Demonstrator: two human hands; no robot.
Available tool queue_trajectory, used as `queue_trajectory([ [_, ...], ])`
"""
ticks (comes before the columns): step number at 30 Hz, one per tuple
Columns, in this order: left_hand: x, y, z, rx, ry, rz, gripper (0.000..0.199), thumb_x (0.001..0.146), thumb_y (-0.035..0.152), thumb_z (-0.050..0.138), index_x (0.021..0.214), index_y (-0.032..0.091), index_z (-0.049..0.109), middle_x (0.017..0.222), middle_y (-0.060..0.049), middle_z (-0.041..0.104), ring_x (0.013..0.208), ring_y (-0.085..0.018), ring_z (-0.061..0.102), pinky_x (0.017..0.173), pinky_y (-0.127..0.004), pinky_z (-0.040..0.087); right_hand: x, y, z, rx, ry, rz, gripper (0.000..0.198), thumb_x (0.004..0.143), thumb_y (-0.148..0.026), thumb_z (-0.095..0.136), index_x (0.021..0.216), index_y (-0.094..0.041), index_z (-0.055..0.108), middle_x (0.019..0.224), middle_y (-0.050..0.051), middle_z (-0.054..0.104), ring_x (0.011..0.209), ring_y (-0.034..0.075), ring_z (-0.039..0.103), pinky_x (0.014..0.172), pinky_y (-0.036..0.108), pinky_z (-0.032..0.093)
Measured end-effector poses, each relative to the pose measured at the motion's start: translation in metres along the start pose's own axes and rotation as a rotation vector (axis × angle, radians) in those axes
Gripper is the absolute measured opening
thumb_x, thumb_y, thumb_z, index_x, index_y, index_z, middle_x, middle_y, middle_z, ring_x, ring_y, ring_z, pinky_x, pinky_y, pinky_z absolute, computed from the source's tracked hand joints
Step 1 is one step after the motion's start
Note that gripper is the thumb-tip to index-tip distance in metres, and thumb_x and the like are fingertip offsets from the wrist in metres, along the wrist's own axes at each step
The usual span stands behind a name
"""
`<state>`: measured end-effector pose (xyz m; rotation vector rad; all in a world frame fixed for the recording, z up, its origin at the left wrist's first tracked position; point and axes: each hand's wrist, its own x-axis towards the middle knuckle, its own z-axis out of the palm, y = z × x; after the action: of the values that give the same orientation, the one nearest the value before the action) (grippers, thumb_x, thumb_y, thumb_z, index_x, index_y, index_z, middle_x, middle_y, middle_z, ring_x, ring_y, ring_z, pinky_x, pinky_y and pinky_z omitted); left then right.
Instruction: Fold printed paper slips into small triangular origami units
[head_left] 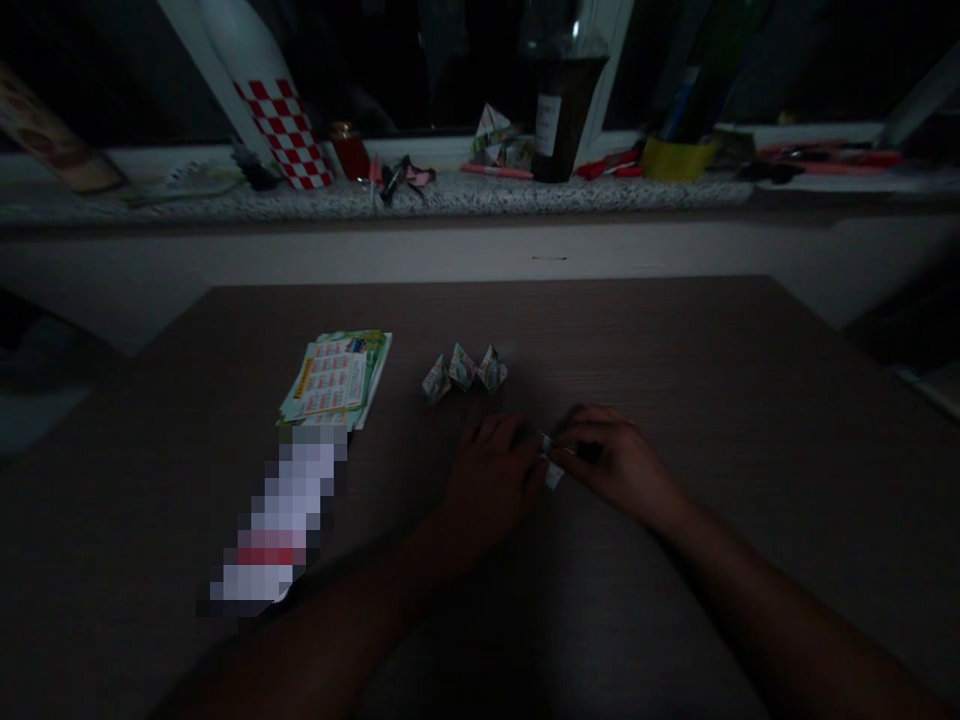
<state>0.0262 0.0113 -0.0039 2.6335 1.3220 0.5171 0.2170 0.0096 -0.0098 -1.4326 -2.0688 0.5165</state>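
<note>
Paper (553, 475) sits between fingers (592, 433); a labelled bottle (550, 125) seemingly holds something dark.

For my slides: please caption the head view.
Left hand and right hand touching a small pale paper piece, near three pointed printed folded paper shapes.

In dim light, dark windows (360, 60) (white-framed) rise above a speckled sill (450, 200), pale wall (645, 248) and brown table (675, 350).
</note>
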Motion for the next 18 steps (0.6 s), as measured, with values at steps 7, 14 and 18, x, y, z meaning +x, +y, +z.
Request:
queue_trajectory([
  [7, 0.0036, -0.0084, 0.0031, -0.131, 0.026, -0.044, 0.023, 0.085, 0.025, 0.054, 0.104, 0.022, 0.066, 0.116, -0.006, 0.059, 0.108, -0.025, 0.051, 0.092, -0.042, 0.038, 0.0032, -0.0051, 0.0052, -0.052, 0.036, 0.083, 0.007, 0.075, -0.030, 0.074, 0.074, -0.024, 0.071, 0.081, 0.003, 0.066, 0.082, 0.021, 0.061, 0.079, 0.035, 0.043],
  [14, 0.0067, -0.0106, 0.0015, -0.168, 0.079, -0.162, 0.011, 0.078, 0.026, 0.062, 0.086, 0.018, 0.065, 0.109, -0.006, 0.061, 0.105, -0.024, 0.052, 0.090, -0.041, 0.038, 0.0084, -0.0078, 0.0058, -0.070, 0.019, 0.137, 0.006, 0.071, -0.029, 0.075, 0.069, -0.025, 0.071, 0.080, 0.002, 0.067, 0.079, 0.020, 0.061, 0.075, 0.034, 0.043],
  [18, 0.0076, -0.0101, -0.0005, -0.109, 0.057, -0.210, 0.012, 0.077, 0.031, 0.065, 0.078, 0.019, 0.065, 0.112, -0.007, 0.059, 0.108, -0.026, 0.050, 0.089, -0.043, 0.036, 0.0087, -0.0093, 0.0061, -0.072, 0.028, 0.147, 0.007, 0.071, -0.030, 0.074, 0.068, -0.025, 0.071, 0.080, 0.002, 0.067, 0.079, 0.020, 0.061, 0.076, 0.034, 0.042],
])
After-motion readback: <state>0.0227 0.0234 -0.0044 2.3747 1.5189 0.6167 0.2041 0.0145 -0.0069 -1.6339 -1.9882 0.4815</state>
